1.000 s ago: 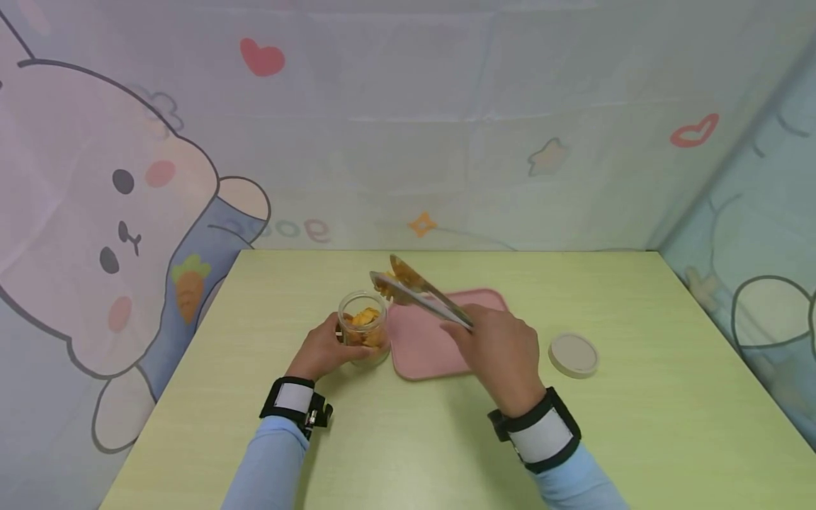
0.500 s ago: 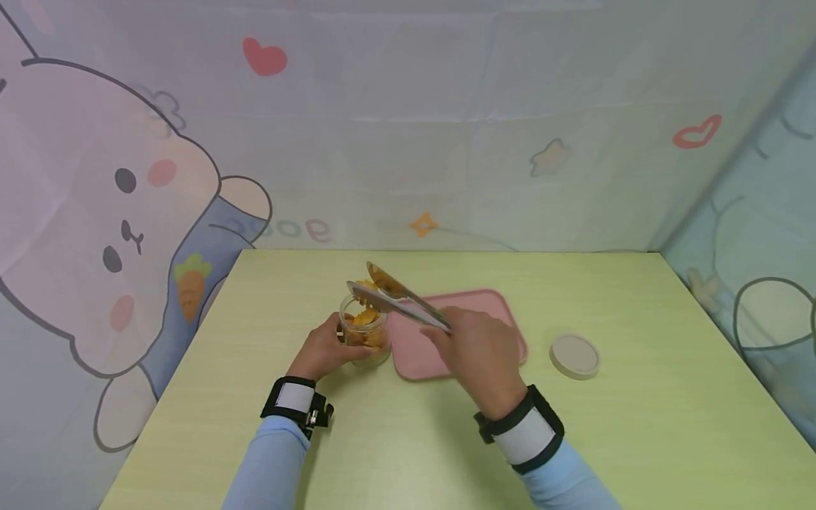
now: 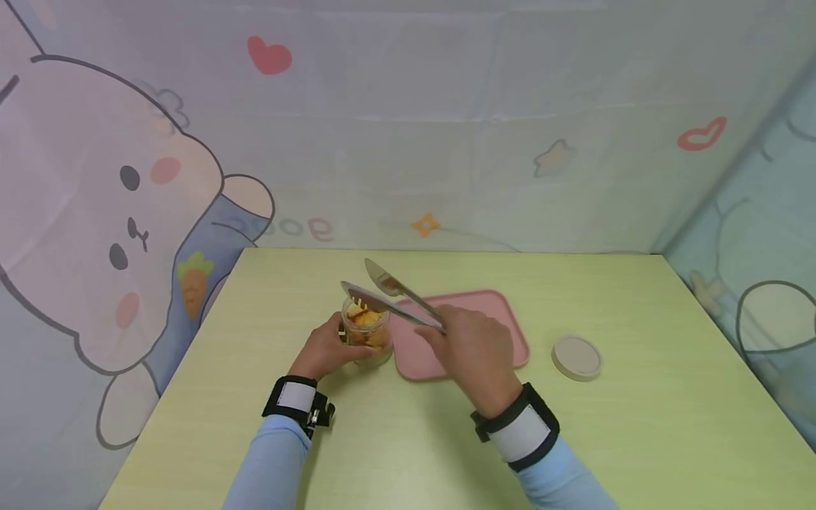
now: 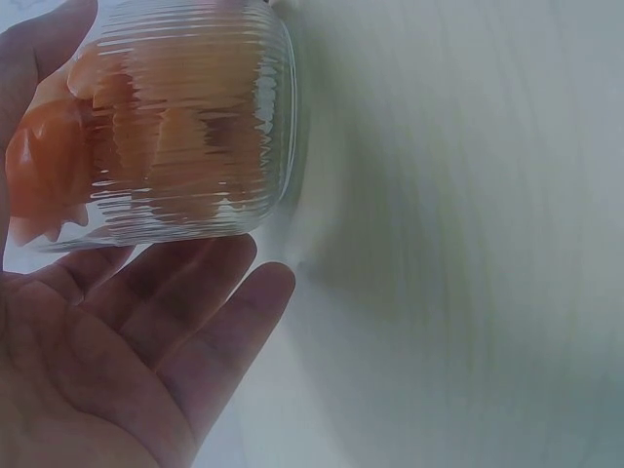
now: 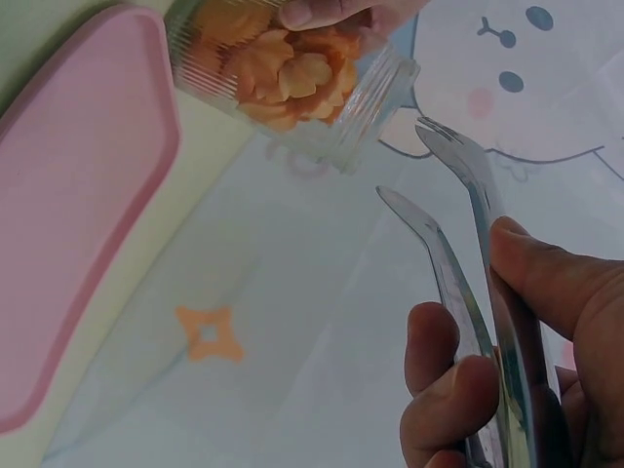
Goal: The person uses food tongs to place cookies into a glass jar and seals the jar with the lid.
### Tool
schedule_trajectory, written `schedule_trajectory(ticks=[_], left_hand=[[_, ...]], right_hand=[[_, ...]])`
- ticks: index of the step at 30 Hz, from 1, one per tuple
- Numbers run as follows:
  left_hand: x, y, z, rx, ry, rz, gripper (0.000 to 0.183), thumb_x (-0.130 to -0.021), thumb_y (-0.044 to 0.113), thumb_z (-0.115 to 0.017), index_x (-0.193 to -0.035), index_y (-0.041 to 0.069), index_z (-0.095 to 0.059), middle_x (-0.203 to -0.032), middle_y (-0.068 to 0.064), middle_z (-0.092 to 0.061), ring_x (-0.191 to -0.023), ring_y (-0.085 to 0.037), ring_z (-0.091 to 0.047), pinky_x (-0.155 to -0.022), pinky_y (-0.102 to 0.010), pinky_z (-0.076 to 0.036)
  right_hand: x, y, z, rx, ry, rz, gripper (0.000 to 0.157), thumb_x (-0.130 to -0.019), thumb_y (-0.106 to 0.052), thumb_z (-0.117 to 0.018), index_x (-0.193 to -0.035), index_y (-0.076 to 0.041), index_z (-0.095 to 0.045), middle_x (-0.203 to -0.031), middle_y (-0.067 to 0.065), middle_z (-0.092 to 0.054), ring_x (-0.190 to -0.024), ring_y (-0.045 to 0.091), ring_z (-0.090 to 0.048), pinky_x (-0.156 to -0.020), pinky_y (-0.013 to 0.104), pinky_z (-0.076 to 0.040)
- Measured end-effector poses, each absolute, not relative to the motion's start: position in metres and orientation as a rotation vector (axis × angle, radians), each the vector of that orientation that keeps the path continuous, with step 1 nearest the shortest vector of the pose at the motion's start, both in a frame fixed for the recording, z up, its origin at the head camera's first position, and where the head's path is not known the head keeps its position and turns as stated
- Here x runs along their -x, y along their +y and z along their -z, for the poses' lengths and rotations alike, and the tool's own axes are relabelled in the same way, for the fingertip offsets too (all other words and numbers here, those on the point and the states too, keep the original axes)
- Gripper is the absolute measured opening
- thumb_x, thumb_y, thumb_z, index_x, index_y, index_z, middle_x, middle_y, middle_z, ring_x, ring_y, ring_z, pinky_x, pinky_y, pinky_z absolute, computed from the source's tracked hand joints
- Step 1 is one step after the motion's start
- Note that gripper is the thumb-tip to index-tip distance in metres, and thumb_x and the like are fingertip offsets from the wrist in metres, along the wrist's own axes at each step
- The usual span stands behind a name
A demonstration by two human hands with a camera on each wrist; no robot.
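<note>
A ribbed glass jar [image 3: 370,338] stands upright left of the tray with orange flower-shaped pieces [image 5: 292,78] inside. My left hand [image 3: 328,349] holds it from the left, fingers and thumb around its side; the left wrist view shows the jar [image 4: 185,127] close up. Metal tongs [image 3: 408,303] are gripped in my right hand [image 3: 474,354]. Their two tips stand apart above the jar's mouth, one tip toothed like a fork. In the right wrist view nothing is between the tong tips, and my thumb and fingers [image 5: 453,390] wrap the tong arms.
A pink tray [image 3: 421,350] lies flat right of the jar, partly under the right hand and tongs. Farther right is a round pale lid [image 3: 576,358]. A patterned cloth [image 3: 484,156] hangs behind the table.
The right hand with the tongs has moved left to the jar. An orange piece between the tong tips has dropped into the jar, and the tips have spread. The left hand stays put.
</note>
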State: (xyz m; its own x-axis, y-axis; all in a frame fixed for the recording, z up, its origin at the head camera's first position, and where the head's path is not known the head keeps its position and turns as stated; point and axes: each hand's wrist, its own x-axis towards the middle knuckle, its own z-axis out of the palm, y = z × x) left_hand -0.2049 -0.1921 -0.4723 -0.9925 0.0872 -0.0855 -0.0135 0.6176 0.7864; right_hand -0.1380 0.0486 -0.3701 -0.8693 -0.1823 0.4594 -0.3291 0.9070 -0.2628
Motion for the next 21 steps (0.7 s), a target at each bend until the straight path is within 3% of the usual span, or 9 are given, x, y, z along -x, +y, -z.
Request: schedule_trajectory(ticks=[21], left_hand=[[0.207,-0.192,0.474,-0.077,2.744,-1.294,0.082,-0.065,0.047,-0.082,-0.128,0.008,-0.048,-0.125,-0.017,-0.061,-0.106,-0.03,-0.056,-0.081,-0.047,-0.051]], right_hand=[[0.141,0.067,0.369,-0.326,-2.602,-0.448,0.037,-0.079,-0.046,-0.072,-0.063,-0.015,-0.061,-0.045,-0.003,-0.042,-0.038,0.013,-0.037,-0.031,0.028,-0.025]])
